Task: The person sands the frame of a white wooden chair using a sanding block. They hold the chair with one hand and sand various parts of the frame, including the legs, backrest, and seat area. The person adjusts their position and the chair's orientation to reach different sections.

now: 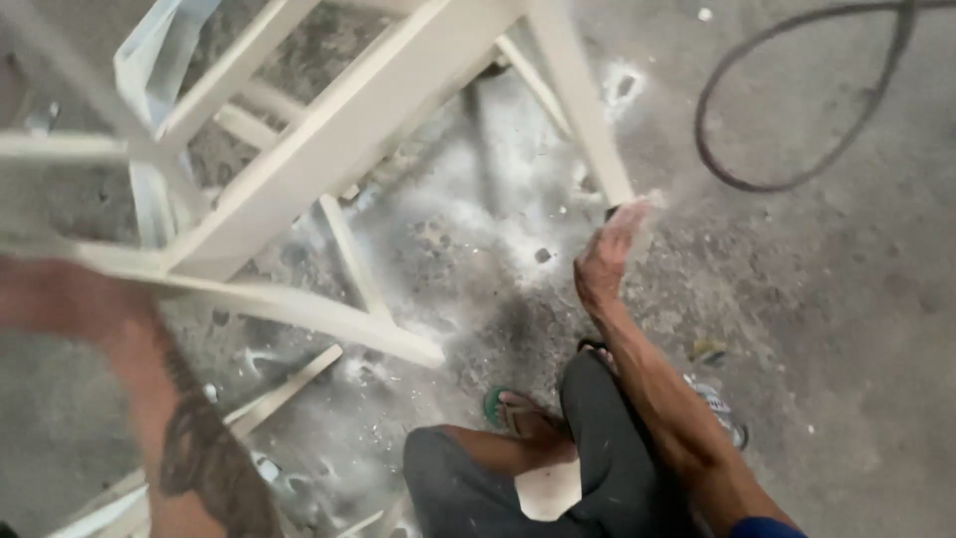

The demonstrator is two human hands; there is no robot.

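A white-painted wooden frame (pixel 329 130), like a chair or stool tipped over, fills the upper left. Its legs and rungs cross above the floor. My right hand (pixel 605 261) reaches up to the bottom end of one leg (pixel 588 110) and pinches a small pale piece (pixel 645 211), blurred, against it. My left hand (pixel 40 299), a blur at the left edge, grips a lower rail of the frame. My tattooed left forearm (pixel 194 448) runs down to the bottom edge.
The concrete floor (pixel 856 329) is dusted with white powder under the frame. A black hose (pixel 797 182) loops at the upper right. Loose white slats (pixel 284 391) lie at the lower left. My foot in a green sandal (pixel 518 413) and my dark trousers (pixel 607 468) are below.
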